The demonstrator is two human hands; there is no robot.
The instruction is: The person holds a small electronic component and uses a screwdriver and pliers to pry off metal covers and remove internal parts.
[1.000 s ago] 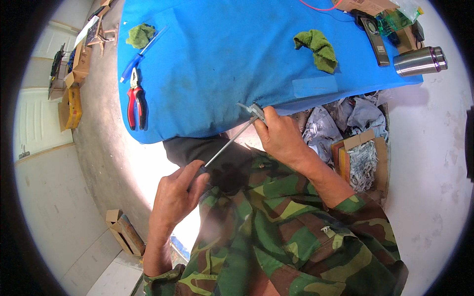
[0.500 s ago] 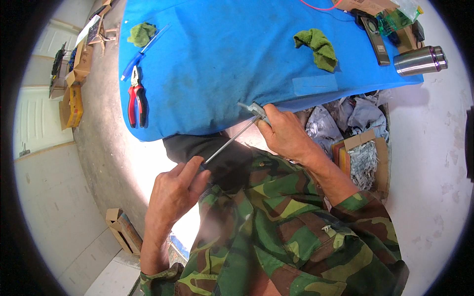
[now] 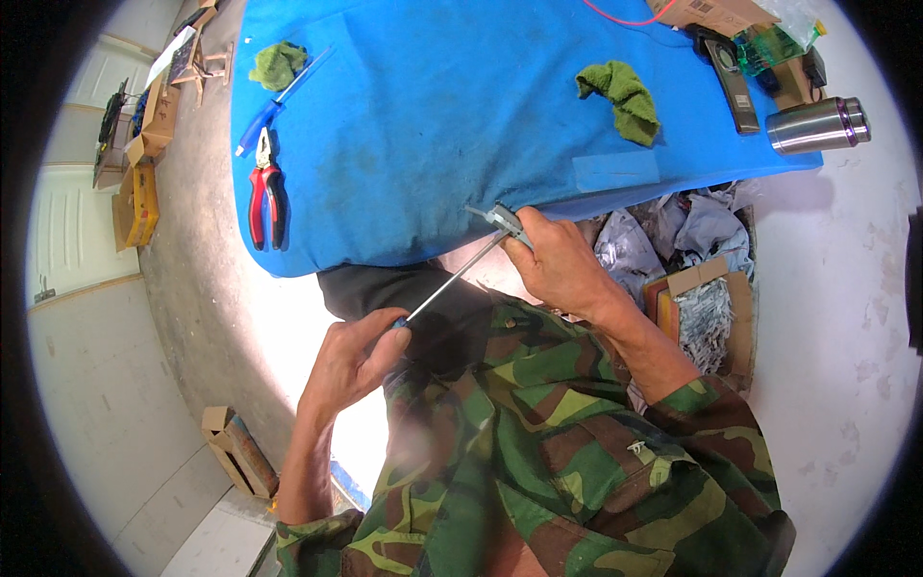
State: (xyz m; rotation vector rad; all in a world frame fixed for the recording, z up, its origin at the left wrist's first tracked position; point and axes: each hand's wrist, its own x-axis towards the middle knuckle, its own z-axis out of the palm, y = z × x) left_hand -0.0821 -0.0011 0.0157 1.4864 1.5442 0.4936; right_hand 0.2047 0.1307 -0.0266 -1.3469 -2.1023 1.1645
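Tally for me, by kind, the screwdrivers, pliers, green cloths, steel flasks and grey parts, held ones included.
Screwdrivers: 2, one in the left hand, one on the blue table
Pliers: 1
Green cloths: 2
Steel flask: 1
Grey part: 1, in the right hand
Total: 7

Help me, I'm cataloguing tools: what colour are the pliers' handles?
The pliers' handles are red and black, best seen in the head view.
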